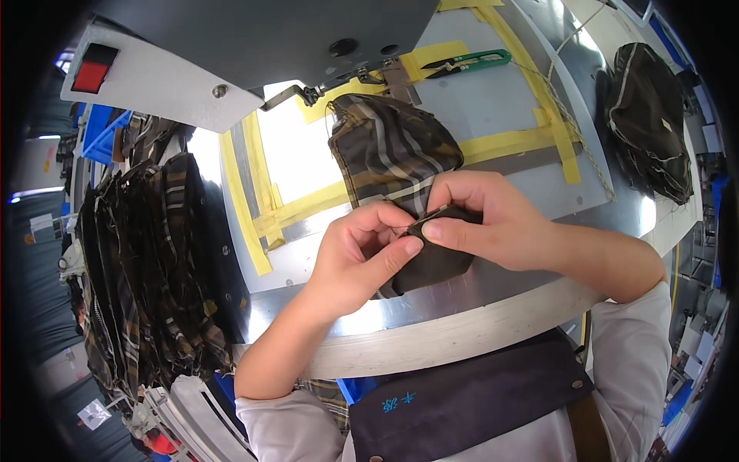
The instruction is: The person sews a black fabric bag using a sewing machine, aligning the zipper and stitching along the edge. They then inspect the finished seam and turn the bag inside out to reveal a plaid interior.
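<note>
A piece of brown plaid fabric (392, 146) lies on the machine's work plate, its near end gathered between my hands. The turned part of it shows a plain dark brown side (435, 266) below my fingers. My left hand (362, 250) pinches the cloth edge between thumb and fingers. Close against it, my right hand (481, 219) grips the same edge, thumb on top and fingers behind. Both thumbtips almost meet at the seam. The exact spot they pinch is partly covered by the fingers.
The grey sewing machine head (269, 46) overhangs the fabric's far end. Green-handled thread snips (469, 63) lie behind it on yellow-taped plate (500, 142). A stack of plaid pieces (150, 269) hangs at left; a dark zippered piece (650, 123) lies at right. A cord (566, 108) crosses the table.
</note>
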### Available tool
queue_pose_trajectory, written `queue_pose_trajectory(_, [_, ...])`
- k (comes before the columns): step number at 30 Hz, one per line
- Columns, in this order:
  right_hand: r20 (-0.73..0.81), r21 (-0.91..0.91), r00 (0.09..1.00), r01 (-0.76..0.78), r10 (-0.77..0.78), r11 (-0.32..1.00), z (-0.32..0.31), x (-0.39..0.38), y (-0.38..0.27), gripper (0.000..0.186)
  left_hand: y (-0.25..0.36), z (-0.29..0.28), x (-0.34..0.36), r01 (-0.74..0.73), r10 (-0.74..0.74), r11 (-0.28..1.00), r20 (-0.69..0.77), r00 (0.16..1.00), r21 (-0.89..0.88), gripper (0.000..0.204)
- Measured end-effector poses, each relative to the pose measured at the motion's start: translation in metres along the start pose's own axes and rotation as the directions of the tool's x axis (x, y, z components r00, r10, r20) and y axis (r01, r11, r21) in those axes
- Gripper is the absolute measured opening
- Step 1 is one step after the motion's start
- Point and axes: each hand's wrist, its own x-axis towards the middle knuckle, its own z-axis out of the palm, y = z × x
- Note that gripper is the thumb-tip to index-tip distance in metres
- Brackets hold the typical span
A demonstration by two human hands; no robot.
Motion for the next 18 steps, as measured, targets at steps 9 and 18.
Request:
queue_pose_trajectory(9, [-0.023,0.125,0.999,-0.039,0.042,0.991,-0.0013,-0.0014,0.0004,0.014,0.0061,0.0012,-0.0011,0.057,-0.057,0.997,-0.006,0.998,0.059,0.008])
queue_pose_trajectory(18, [-0.029,0.143,0.999,-0.026,0.030,0.989,0.0000,-0.0008,0.0027,0.012,-0.0005,0.0071,0.0002,-0.095,0.100,0.986,-0.032,0.994,0.140,0.010])
